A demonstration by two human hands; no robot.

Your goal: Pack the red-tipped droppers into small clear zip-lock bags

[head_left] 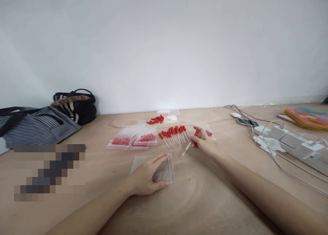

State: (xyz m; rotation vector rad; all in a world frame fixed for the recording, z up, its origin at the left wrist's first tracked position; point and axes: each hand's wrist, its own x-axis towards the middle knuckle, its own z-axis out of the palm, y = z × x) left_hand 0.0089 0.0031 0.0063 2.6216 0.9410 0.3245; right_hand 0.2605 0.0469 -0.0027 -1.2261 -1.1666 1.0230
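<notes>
My left hand (146, 177) rests on a clear zip bag (169, 170) lying flat on the table, its fingers stretched and the thumb apart. Between the fingers of my right hand (203, 142) is a dropper (196, 133), its red bulb up and its thin clear tube slanting down to the left. Just left of that hand, several more red-bulbed droppers (176, 130) lie fanned out, tubes toward me. Filled zip bags (121, 140) with red-bulbed droppers lie further left. Another bag (211, 134) with red bulbs is partly hidden behind my right hand.
Loose red bulbs (155, 119) and clear tubes (171, 119) lie near the wall. On the right are a power strip (294, 141) with chargers and cables, a tissue (269, 144), a phone (247, 122) and colourful sheets (310, 118). Striped bag (38, 125) and black bag (87, 107) stand left.
</notes>
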